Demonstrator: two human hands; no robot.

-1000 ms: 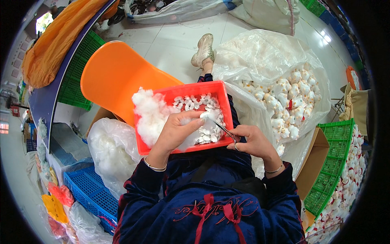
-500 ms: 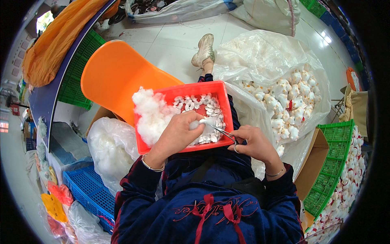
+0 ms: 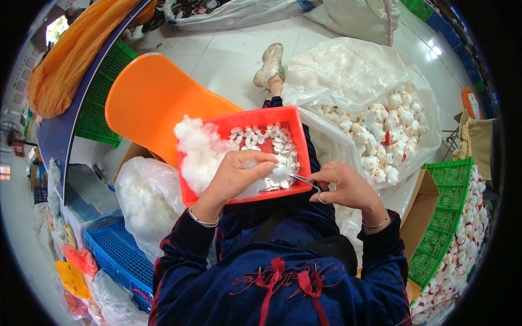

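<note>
A: What is held nearest the body?

B: The right hand (image 3: 348,187), at about four o'clock from the red tray (image 3: 296,122), is closed around a pair of slim metal scissors or forceps (image 3: 304,180) — which of the two cannot be told. The tips are pointed toward nine o'clock and are met by a wad of white stuffing (image 3: 277,175) at the tray's near edge.

A: And the other hand?

B: The left hand (image 3: 236,174) is curled shut over that wad and a small white piece beneath it; whether the piece is truly pinched cannot be seen, since it is covered by the fingers (image 3: 261,158).

A: Further out?

B: A loose heap of stuffing (image 3: 198,149) is piled at the tray's nine o'clock side, with small flat white pieces (image 3: 272,142) spread toward one o'clock. Beyond, an orange chair (image 3: 149,103) is seen at eleven o'clock, and a clear bag of small plush toys (image 3: 380,122) at two o'clock. A green crate (image 3: 448,217) is stood at four o'clock.

A: What could go wrong?

B: The tray is balanced on the lap, so it could be tipped by a firm push. The left fingertips lie close to the metal tips — a slip could see them pricked. Stuffing could also be dragged over the tray's rim.
</note>
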